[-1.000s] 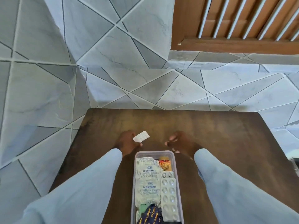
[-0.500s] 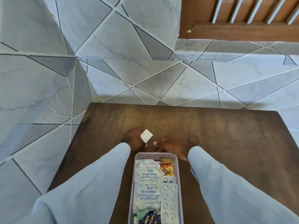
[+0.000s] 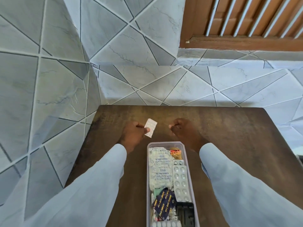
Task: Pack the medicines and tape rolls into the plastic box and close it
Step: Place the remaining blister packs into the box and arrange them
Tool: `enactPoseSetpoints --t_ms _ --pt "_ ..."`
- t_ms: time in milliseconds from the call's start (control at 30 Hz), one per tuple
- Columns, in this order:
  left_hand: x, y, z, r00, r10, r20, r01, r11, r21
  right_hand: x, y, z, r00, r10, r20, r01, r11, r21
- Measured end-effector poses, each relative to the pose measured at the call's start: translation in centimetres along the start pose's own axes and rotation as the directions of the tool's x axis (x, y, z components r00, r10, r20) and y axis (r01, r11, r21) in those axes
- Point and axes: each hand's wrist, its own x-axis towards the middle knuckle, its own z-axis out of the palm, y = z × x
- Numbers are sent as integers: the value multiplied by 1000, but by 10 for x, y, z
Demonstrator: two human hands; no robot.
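The small white blister strip (image 3: pixel 150 128) was pinched between the thumb and fingers of my left hand (image 3: pixel 133 137), held tilted above the bench (image 3: pixel 246 145), just beyond the far end of the plastic box (image 3: pixel 164 143). The box lay open between my forearms, already holding a large silver strip (image 3: pixel 159 169), a tablet blister (image 3: pixel 180 183), a dark blue packet (image 3: pixel 164 203) and a small orange sachet (image 3: pixel 175 152). My right hand (image 3: pixel 183 131) hovered near, fingers curled in, holding nothing. Grey tiles (image 3: pixel 131 46) lay beyond the bench.
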Motion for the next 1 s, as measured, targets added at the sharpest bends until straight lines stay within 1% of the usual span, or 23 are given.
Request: enactPoseSetpoints --t_ms 67,100,167,267,333,400,467,567,700,767,833,900,1000 --pt "-36 1 3 990 11 138 17 980 -200 -29 -6 4 1000 16 -22 -14 999 52" --pt "-53 -1 8 980 26 195 26 966 -258 -43 -5 7 999 52 -12 -51 995 83" --pt "-88 -11 17 963 36 267 47 954 -296 -78 1 18 992 128 5 -127 974 188" --pt "-135 -30 31 937 -6 349 119 946 -302 -133 12 28 970 209 -125 -170 948 270" --pt "-159 -41 35 914 -18 404 119 967 -227 -167 21 32 948 286 -138 -228 916 330" --pt "-178 -49 35 898 14 439 46 991 -125 -197 29 36 936 327 -129 -269 903 335" --pt "-189 -54 33 901 47 432 -28 998 -49 -218 32 40 931 341 -129 -294 912 285" --pt "-195 -59 29 918 84 387 -110 993 45 -236 24 50 918 368 -147 -329 914 236" --pt "-196 -61 26 938 161 308 -251 926 282 -231 22 58 915 353 -194 -316 928 198" --pt "-195 -57 28 932 188 311 -305 868 390 -223 22 58 914 343 -218 -312 936 165" --pt "-193 -50 34 932 193 306 -321 832 453 -210 25 54 918 317 -239 -307 949 76" --pt "-188 -42 40 942 182 282 -304 818 489 -197 25 50 912 307 -271 -318 948 5" --pt "-179 -37 48 950 154 272 -277 819 503 -177 31 45 910 308 -276 -328 944 -28"
